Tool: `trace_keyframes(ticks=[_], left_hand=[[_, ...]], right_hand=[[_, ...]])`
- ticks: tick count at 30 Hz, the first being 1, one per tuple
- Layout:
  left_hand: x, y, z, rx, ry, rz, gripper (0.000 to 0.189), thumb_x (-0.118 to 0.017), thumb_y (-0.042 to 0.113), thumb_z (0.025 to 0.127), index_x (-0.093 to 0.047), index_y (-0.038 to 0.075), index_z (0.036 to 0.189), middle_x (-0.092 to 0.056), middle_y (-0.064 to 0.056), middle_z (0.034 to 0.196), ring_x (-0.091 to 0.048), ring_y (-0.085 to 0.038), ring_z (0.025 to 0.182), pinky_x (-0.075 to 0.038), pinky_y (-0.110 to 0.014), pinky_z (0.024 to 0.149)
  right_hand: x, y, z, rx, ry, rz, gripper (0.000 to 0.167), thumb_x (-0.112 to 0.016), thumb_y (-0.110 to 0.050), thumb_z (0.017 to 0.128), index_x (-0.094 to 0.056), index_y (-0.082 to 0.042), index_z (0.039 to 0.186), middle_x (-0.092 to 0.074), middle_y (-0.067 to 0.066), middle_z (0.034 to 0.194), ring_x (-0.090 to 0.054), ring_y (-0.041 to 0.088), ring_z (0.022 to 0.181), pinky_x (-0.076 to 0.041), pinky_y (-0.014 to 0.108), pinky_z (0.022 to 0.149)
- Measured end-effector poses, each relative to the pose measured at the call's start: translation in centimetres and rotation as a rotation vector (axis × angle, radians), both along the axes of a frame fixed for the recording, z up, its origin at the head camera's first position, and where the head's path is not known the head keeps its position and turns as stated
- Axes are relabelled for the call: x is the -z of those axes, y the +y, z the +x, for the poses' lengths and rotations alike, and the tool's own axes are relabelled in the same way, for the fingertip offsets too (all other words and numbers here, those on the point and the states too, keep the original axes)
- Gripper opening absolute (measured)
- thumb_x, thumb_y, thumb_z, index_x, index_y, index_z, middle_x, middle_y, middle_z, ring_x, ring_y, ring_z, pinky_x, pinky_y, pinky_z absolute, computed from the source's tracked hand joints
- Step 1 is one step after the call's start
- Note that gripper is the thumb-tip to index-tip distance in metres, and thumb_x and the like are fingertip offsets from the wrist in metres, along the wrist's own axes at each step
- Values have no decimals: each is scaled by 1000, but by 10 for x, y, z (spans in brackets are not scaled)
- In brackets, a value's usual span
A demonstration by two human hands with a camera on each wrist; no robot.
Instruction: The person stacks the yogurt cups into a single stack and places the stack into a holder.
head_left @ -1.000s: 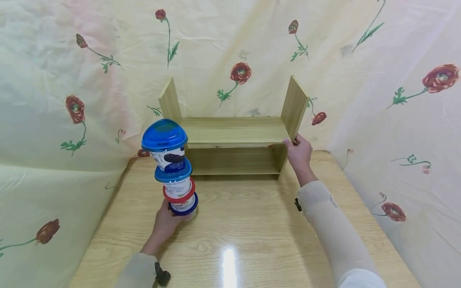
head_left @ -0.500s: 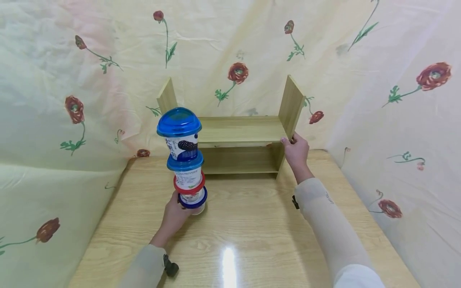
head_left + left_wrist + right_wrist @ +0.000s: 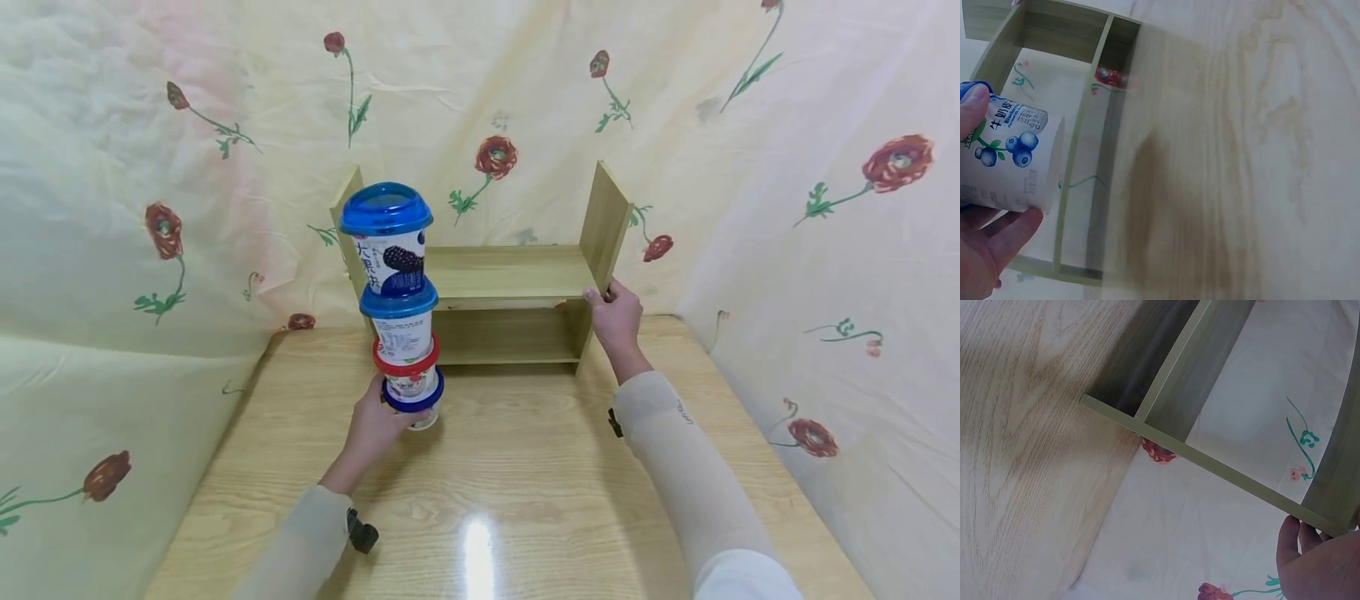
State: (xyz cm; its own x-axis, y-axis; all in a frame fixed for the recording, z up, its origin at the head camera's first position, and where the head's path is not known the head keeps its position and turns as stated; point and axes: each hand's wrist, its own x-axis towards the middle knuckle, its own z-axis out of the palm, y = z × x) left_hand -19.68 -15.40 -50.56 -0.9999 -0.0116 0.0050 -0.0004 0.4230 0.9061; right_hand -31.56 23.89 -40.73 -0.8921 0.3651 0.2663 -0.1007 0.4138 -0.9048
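My left hand (image 3: 372, 429) grips the lowest of several lidded plastic cups stacked upright. That bottom yogurt cup (image 3: 1013, 150) has blueberries printed on its white side and a dark blue lid. Above it come a cup with a red lid (image 3: 405, 358), a cup with a light blue lid (image 3: 403, 333), and at the top a blackberry-print cup (image 3: 390, 262) with a domed blue lid. The stack overlaps the left end of a wooden shelf (image 3: 510, 271). My right hand (image 3: 617, 321) holds the shelf's right side panel, thumb on the front edge, fingers partly hidden behind.
The shelf has a long upper board, a lower board (image 3: 517, 362) and raised side panels. It stands at the back of the wood-grain table (image 3: 480, 467). Flower-printed cloth (image 3: 480, 92) hangs behind and on both sides.
My left hand has carried the cup stack rightward and upward, toward the shelf's left end; the stack leans less now. My right hand keeps its hold on the side panel.
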Motion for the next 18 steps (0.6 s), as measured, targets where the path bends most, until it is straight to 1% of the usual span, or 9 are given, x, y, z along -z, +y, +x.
trace_keyframes(ticks=[4,8,15,18], left_hand=[[-6,3,-5,3,8,-24,103,-90,44,73,-30,22,154,-49,-8,148,-47,-35,136,-39,-59,108],[-10,6,-9,12,14,-17,101,-92,42,72,-33,23,152,-51,-6,146,-49,-34,134,-40,-58,108],[-15,14,-17,42,58,-8,101,-90,47,72,-33,25,153,-51,-4,146,-49,-33,134,-41,-57,107],[-19,18,-19,49,73,-8,98,-90,46,73,-34,26,152,-52,-3,145,-50,-32,133,-42,-57,107]], right_hand=[[-1,0,1,-7,-2,-2,44,-69,-15,97,-60,-4,139,-63,21,130,-63,33,120,-53,43,96],[-2,0,1,-9,-7,-4,44,-69,-15,97,-60,-4,139,-63,21,130,-62,32,120,-53,43,96],[-1,0,0,-3,-9,-15,44,-69,-15,97,-60,-5,139,-64,22,129,-64,33,118,-54,43,94],[0,0,0,0,-5,-17,43,-69,-15,97,-61,-4,138,-64,22,128,-64,33,118,-54,42,95]])
